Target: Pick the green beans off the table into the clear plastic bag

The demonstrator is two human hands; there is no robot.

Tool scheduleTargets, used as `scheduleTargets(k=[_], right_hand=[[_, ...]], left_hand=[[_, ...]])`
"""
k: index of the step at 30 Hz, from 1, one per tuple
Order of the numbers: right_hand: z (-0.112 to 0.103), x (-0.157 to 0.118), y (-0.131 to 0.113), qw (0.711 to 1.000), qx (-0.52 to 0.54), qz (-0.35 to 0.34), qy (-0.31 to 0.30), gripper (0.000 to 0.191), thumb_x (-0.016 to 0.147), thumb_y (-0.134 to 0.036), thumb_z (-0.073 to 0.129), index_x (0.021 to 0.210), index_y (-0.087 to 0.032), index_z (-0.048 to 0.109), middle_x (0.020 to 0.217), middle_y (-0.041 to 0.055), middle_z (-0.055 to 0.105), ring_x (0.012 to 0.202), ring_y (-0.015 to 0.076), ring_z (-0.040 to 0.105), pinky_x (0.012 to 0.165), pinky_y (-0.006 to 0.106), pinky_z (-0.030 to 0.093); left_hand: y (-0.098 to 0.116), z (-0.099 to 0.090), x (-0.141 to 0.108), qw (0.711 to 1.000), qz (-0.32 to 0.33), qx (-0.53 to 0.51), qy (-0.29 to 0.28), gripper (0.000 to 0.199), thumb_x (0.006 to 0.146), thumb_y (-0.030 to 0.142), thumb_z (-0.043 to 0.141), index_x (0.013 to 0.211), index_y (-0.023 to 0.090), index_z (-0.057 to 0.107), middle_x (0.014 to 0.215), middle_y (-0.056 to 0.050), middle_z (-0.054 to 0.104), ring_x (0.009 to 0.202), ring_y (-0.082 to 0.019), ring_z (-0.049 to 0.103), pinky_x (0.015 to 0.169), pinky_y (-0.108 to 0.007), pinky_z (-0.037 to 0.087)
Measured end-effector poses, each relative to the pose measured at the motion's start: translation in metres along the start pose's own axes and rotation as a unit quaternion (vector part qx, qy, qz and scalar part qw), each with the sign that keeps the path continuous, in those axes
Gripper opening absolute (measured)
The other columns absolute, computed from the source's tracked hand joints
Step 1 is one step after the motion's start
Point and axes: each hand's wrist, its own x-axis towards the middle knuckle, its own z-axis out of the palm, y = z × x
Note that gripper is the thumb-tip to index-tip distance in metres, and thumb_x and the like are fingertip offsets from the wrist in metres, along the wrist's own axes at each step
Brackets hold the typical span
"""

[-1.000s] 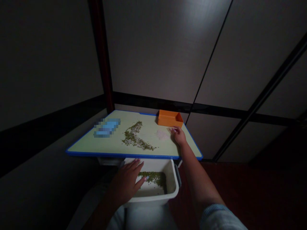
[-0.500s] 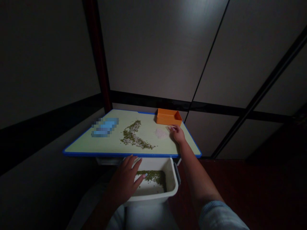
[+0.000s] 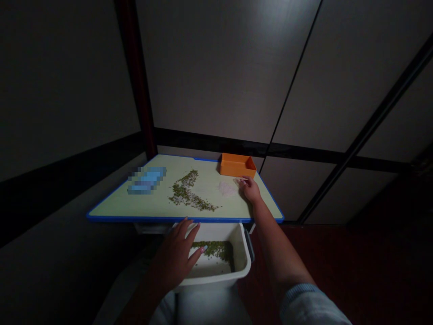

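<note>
My right hand (image 3: 251, 189) is at the right of the tabletop, its fingers pinched on a small pale flat piece (image 3: 240, 179) whose kind I cannot make out. Just left of it lies a thin patch of whitish grains (image 3: 226, 188). Green and pale grains (image 3: 184, 194) are spread in a bent band over the middle of the table (image 3: 131, 207). My left hand (image 3: 176, 255), fingers spread and nothing held, is over the left part of a white bin (image 3: 243, 272). Inside the bin, green grains (image 3: 219, 249) are gathered along the far side and right corner.
An orange open box (image 3: 233, 170) stands at the table's far right, just beyond my right hand. A light-blue pixelated item (image 3: 147, 180) lies on the left. The blue table edge (image 3: 152, 219) overhangs the bin's far side. Wall panels (image 3: 216, 76) rise behind the table.
</note>
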Motion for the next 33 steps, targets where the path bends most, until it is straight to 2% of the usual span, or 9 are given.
scheduleTargets(k=[7,13,16,18,22,26,33], right_hand=[[-0.001,-0.002,-0.014,0.999,-0.031,0.036,0.005,0.025,0.086,-0.016,0.05,0.109,-0.018,0.061,0.103,0.0105,0.074,0.095,0.018,0.07,0.087,0.033,0.053],[-0.003,-0.003,-0.02,0.995,-0.089,0.035,-0.004,0.024,0.085,-0.017,0.058,0.108,-0.02,0.063,0.103,0.0098,0.074,0.096,0.0189,0.069,0.088,0.034,0.052],[-0.002,-0.004,-0.022,0.992,-0.118,0.028,-0.022,0.023,0.084,-0.021,0.062,0.107,-0.021,0.064,0.102,0.0094,0.074,0.095,0.0195,0.069,0.089,0.036,0.052],[-0.002,-0.005,-0.023,0.991,-0.128,0.014,-0.035,0.024,0.084,-0.019,0.061,0.108,-0.021,0.065,0.103,0.0089,0.074,0.096,0.0191,0.069,0.09,0.036,0.052],[0.001,-0.007,-0.023,0.991,-0.119,-0.019,-0.059,0.028,0.082,-0.01,0.056,0.106,-0.021,0.067,0.11,0.0084,0.072,0.099,0.0181,0.067,0.094,0.036,0.051],[0.003,-0.007,-0.022,0.991,-0.09,-0.032,-0.09,0.029,0.083,-0.01,0.055,0.107,-0.02,0.067,0.107,0.0094,0.073,0.096,0.019,0.068,0.091,0.037,0.053],[0.002,-0.006,-0.021,0.997,-0.052,-0.021,-0.055,0.03,0.083,-0.01,0.053,0.11,-0.02,0.064,0.11,0.0084,0.072,0.101,0.0175,0.068,0.093,0.034,0.052]], left_hand=[[-0.002,0.004,-0.001,1.0,0.005,0.01,0.011,0.05,0.087,0.047,0.052,0.13,0.021,0.057,0.145,-0.016,0.051,0.127,-0.03,0.054,0.1,-0.045,0.05],[-0.006,0.006,-0.001,1.0,0.017,0.007,-0.001,0.049,0.087,0.048,0.051,0.127,0.021,0.06,0.141,-0.014,0.056,0.132,-0.031,0.05,0.103,-0.047,0.048],[-0.006,0.004,-0.001,1.0,0.016,0.006,-0.006,0.047,0.087,0.048,0.051,0.125,0.021,0.062,0.14,-0.014,0.057,0.132,-0.031,0.051,0.102,-0.047,0.049],[-0.006,0.004,0.0,1.0,0.019,0.009,-0.005,0.047,0.087,0.048,0.051,0.124,0.021,0.063,0.139,-0.014,0.058,0.131,-0.031,0.052,0.101,-0.047,0.049],[-0.007,0.005,-0.001,1.0,0.022,0.009,-0.005,0.047,0.087,0.049,0.052,0.124,0.022,0.062,0.139,-0.013,0.058,0.131,-0.03,0.052,0.102,-0.046,0.049],[-0.008,0.008,-0.003,1.0,0.019,0.003,0.004,0.047,0.087,0.048,0.052,0.125,0.023,0.062,0.141,-0.013,0.057,0.132,-0.03,0.051,0.102,-0.046,0.048],[-0.007,0.006,-0.002,1.0,0.013,-0.01,-0.003,0.047,0.087,0.049,0.053,0.124,0.022,0.062,0.141,-0.013,0.056,0.132,-0.03,0.05,0.103,-0.047,0.048]])
